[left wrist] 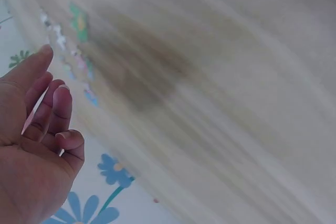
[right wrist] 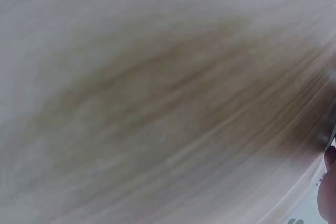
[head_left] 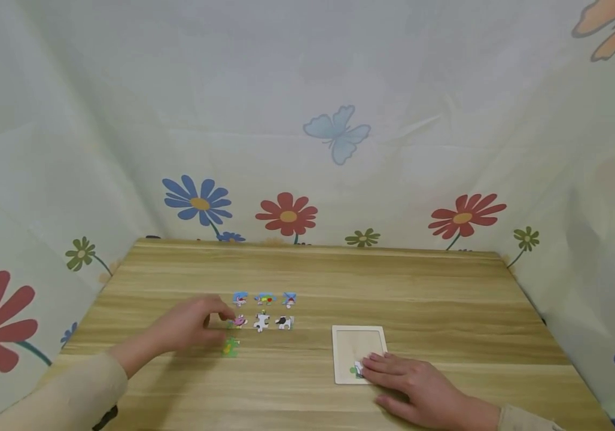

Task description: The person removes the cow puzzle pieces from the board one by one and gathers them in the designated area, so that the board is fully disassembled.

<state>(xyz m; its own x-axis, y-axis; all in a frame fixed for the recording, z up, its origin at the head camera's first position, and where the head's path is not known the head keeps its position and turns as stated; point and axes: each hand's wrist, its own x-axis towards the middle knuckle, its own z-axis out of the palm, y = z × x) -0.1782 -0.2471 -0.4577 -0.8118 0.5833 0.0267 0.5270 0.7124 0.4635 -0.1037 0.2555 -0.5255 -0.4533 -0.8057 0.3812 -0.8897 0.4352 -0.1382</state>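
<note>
Over the left side of the table my left hand (head_left: pixel 197 323) hovers with loosely bent fingers, and the left wrist view shows nothing between them. Beside its fingertips lies a pink-and-green puzzle piece (head_left: pixel 240 322); a green-and-yellow piece (head_left: pixel 230 347) lies nearer me. My right hand (head_left: pixel 417 386) rests on the lower right corner of a shallow pale puzzle tray (head_left: pixel 342 329), its fingers extended. Under those fingertips, a white-and-green puzzle piece (head_left: pixel 358 369) sits inside the tray, partly hidden. Only a bit of the right hand enters the right wrist view, at its edge.
More pieces lie in rows: a blue-and-red one (head_left: pixel 240 299), a blue-and-green one (head_left: pixel 265 298), a blue one (head_left: pixel 289 299), a white one (head_left: pixel 261 322) and a black-and-white one (head_left: pixel 285 323). A flower-printed curtain (head_left: pixel 340 197) surrounds the wooden table (head_left: pixel 420 287).
</note>
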